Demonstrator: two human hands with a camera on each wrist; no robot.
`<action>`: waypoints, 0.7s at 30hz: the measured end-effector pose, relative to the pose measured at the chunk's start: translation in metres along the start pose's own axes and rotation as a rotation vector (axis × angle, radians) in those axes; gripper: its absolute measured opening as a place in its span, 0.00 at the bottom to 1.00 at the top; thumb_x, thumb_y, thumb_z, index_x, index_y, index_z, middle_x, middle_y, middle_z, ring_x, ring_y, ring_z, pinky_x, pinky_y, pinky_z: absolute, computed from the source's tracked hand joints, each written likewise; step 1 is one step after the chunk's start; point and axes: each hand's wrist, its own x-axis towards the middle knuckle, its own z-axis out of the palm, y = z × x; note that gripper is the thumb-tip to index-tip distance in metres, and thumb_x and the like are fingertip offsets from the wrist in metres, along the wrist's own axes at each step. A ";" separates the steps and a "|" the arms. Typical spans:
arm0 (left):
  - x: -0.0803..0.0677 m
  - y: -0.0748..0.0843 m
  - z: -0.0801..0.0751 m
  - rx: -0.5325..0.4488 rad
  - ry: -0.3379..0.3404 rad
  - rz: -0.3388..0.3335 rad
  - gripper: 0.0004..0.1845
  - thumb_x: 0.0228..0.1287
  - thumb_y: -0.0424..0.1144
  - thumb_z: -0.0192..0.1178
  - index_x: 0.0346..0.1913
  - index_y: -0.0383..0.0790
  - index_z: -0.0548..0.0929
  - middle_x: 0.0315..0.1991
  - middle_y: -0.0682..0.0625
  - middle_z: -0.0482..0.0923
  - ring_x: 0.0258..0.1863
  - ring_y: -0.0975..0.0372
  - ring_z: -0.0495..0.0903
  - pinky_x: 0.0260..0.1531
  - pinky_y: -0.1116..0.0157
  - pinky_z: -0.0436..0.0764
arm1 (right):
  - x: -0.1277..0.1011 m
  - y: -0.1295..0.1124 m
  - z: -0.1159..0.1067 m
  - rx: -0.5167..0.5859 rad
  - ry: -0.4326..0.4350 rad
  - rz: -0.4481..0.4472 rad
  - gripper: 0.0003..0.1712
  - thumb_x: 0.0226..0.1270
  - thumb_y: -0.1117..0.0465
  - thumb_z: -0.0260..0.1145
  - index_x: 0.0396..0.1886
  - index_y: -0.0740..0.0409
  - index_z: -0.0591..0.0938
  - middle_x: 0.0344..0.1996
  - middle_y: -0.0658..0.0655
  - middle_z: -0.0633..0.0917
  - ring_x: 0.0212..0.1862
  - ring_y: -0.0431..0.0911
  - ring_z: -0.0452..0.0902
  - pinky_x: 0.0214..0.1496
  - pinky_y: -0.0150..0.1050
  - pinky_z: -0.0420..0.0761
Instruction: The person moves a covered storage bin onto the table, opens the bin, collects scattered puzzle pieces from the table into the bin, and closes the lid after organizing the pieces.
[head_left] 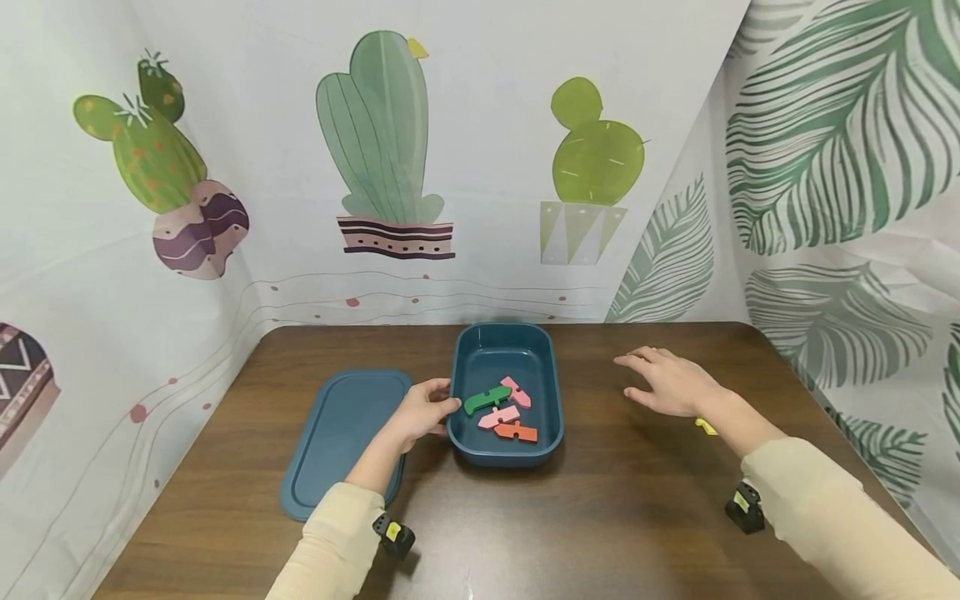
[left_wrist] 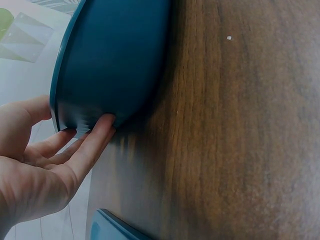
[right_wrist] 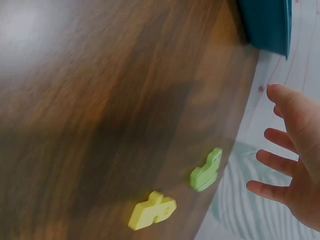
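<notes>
A dark blue plastic box stands at the middle of the table. Inside it lie a green piece, an orange piece and two pink pieces. My left hand holds the box's left side, thumb at the rim and fingertips against the outer wall. To the right of the box, my right hand hovers over the table with its fingers spread and nothing in them. Near that hand, a yellow piece and a light green piece rest on the wood; the light green one is hidden in the head view.
A flat blue lid lies to the left of the box, close to my left forearm. The brown wooden table ends at the back against a white cloth printed with cacti and leaves.
</notes>
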 end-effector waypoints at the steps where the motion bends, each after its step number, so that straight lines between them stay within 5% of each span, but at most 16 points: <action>1: 0.000 0.000 0.000 -0.001 0.000 -0.001 0.25 0.62 0.32 0.56 0.62 0.32 0.67 0.54 0.36 0.72 0.45 0.50 0.79 0.32 0.58 0.84 | -0.002 0.003 0.001 0.002 -0.003 0.011 0.28 0.60 0.51 0.63 0.59 0.56 0.73 0.54 0.62 0.75 0.52 0.61 0.72 0.43 0.57 0.77; 21: 0.001 0.000 0.000 0.000 -0.004 -0.006 0.26 0.63 0.33 0.56 0.63 0.32 0.66 0.54 0.36 0.72 0.44 0.50 0.80 0.32 0.58 0.84 | -0.029 0.040 0.014 0.009 -0.070 0.157 0.29 0.59 0.50 0.63 0.56 0.63 0.74 0.46 0.67 0.76 0.43 0.64 0.75 0.39 0.59 0.76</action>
